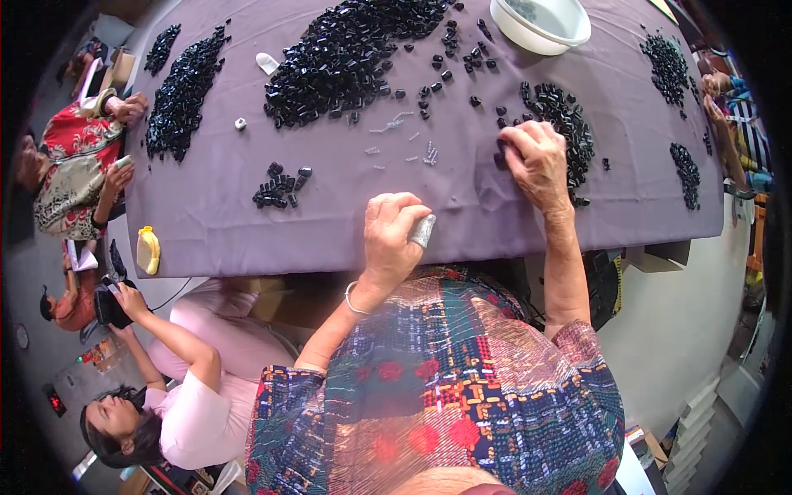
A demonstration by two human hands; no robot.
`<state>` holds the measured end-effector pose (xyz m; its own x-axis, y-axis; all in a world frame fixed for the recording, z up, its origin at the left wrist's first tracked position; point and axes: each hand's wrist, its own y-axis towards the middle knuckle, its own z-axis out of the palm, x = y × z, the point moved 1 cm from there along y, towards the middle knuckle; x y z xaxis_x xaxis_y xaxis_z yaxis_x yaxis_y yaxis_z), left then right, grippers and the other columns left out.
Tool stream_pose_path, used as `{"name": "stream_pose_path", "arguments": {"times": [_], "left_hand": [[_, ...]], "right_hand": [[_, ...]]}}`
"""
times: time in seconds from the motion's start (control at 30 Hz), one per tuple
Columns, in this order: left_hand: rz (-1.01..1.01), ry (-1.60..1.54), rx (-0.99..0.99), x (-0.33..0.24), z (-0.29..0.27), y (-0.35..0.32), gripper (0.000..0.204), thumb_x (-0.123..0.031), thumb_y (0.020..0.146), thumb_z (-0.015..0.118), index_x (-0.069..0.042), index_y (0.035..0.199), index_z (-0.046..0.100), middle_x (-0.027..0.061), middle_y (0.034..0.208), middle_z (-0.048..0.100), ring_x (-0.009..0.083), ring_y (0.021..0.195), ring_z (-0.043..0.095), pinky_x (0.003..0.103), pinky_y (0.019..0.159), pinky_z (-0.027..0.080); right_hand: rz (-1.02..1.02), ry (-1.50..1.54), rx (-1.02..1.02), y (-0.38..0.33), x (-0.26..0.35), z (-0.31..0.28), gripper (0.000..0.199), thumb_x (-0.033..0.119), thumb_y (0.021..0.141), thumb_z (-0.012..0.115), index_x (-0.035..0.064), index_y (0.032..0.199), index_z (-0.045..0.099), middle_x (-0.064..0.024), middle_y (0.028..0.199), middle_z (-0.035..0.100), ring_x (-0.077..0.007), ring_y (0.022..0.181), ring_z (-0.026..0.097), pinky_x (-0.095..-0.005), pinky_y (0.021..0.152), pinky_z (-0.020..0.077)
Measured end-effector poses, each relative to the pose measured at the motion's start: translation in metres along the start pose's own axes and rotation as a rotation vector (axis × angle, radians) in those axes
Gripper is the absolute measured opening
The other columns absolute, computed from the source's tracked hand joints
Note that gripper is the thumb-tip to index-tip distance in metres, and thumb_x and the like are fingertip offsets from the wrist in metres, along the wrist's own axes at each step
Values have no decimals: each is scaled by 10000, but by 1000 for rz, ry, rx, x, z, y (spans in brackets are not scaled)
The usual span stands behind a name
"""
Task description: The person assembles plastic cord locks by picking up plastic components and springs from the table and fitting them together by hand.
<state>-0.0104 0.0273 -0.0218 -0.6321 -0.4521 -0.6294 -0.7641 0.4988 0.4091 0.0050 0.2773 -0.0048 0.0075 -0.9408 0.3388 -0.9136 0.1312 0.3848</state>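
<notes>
My left hand (394, 239) is held just above the near edge of the table, its fingers curled closed. A grey-white cover (422, 231) wraps its thumb, and whatever the fingers hold is hidden. Further right, my right hand (536, 165) reaches over the cloth with bent fingers, the tips pinched at small shiny black pieces (501, 155). Beside that hand lies a heap of the same black pieces (569, 124). Between and beyond my hands are several thin clear tubes (430, 154), scattered loose.
A purple cloth (330, 235) covers the table. Other black heaps lie at far middle (330, 74), left (186, 99) and right (667, 66). A white basin (540, 29) stands at the back. People sit left and right; a person in pink (206, 404) is near my left.
</notes>
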Motion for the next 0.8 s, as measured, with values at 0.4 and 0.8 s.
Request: {"name": "stream_pose_path", "arguments": {"times": [0.4,0.8], "left_hand": [[3,8,2,-2,-2,2,193,-10,641,735,-80,802,655,38,897,608,234,916,541,344,812,432],[15,23,4,-4,-2,4,215,3,624,717,-76,811,646,48,903,604,258,912,548,360,812,430]], "right_hand": [[209,-44,-322,-32,-27,-23,157,15,781,659,61,931,671,-82,952,629,-241,908,573,-345,828,456],[735,97,-503,-84,-68,-20,320,145,908,570,67,1218,565,-114,1217,503,-198,1076,514,-331,929,413]]}}
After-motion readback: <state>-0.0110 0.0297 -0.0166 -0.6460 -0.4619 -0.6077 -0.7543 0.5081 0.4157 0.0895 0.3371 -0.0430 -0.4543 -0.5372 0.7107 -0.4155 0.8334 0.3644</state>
